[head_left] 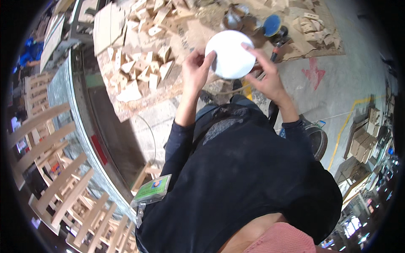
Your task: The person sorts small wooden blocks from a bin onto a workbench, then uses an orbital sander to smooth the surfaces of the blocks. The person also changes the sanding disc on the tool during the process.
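A thin white round disc [230, 54] is held up in front of me, its flat white face toward me. My left hand [195, 71] pinches its left edge, with the thumb on the face and the other fingers curled. On the opposite side, my right hand [266, 76] grips the right edge, its fingertips lying over the rim. Just beyond the disc lie a blue round disc [272, 25] and a dark hand tool with an orange band [275, 51]. Brownish round discs [236, 20] sit beside them, partly overlapping.
Cut wooden blocks [141, 67] lie heaped on cardboard at the left, with more blocks [314, 27] at the far right. A metal-edged bench [80, 114] runs along my left, near curved wooden slats [46, 139]. A round dark container [316, 141] stands by my right arm.
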Tool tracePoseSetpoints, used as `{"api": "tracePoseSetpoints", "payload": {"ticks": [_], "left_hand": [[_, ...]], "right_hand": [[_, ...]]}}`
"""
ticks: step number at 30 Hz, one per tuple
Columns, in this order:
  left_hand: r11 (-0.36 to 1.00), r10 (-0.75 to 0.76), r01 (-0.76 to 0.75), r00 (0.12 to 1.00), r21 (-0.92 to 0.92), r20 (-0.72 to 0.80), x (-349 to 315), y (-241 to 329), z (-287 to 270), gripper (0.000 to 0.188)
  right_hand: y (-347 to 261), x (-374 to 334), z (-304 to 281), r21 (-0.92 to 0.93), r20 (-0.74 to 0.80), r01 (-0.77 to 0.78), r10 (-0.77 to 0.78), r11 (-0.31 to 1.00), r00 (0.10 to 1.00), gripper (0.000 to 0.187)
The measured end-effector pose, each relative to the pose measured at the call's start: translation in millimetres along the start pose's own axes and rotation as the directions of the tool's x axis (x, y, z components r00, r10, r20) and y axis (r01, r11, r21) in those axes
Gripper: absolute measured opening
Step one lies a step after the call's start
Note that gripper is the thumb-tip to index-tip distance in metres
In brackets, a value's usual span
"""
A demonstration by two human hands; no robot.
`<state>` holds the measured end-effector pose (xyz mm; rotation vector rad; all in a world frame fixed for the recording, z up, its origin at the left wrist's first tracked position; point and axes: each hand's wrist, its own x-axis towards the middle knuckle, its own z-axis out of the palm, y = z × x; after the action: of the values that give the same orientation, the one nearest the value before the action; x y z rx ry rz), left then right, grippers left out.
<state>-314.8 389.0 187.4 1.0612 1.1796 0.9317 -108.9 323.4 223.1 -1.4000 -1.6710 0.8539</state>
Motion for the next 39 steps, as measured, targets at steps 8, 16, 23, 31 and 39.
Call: {"api": "tracePoseSetpoints", "payload": {"ticks": [8, 16, 23, 31, 39], "left_hand": [[0.968, 0.246, -0.248, 0.968, -0.033, -0.056, 9, -17, 5, 0.017], [0.977, 0.21, -0.195, 0.948, 0.087, -0.24, 11, -26, -50, 0.016], [0.981, 0.191, -0.181, 0.945, 0.064, -0.266, -13, -16, -49, 0.015], [0.98, 0.199, -0.187, 0.942, 0.072, -0.271, -22, -19, -34, 0.014], [0.968, 0.241, -0.217, 0.945, 0.125, -0.22, -19, -27, -63, 0.017]], "right_hand": [[52, -15, -39, 0.205, -0.108, -0.243, 0.269, 0.948, 0.957, 0.072], [207, 11, -65, -0.253, -0.578, -0.765, 0.542, 0.592, 0.61, 0.101], [257, 48, -43, -0.082, -0.592, -0.865, 0.674, 0.495, 0.442, 0.097], [287, 26, -60, 0.284, -0.585, -0.673, 0.68, 0.683, 0.442, 0.074], [253, -30, -85, 0.668, -0.398, -0.212, 0.583, 0.713, 0.709, 0.02]]}}
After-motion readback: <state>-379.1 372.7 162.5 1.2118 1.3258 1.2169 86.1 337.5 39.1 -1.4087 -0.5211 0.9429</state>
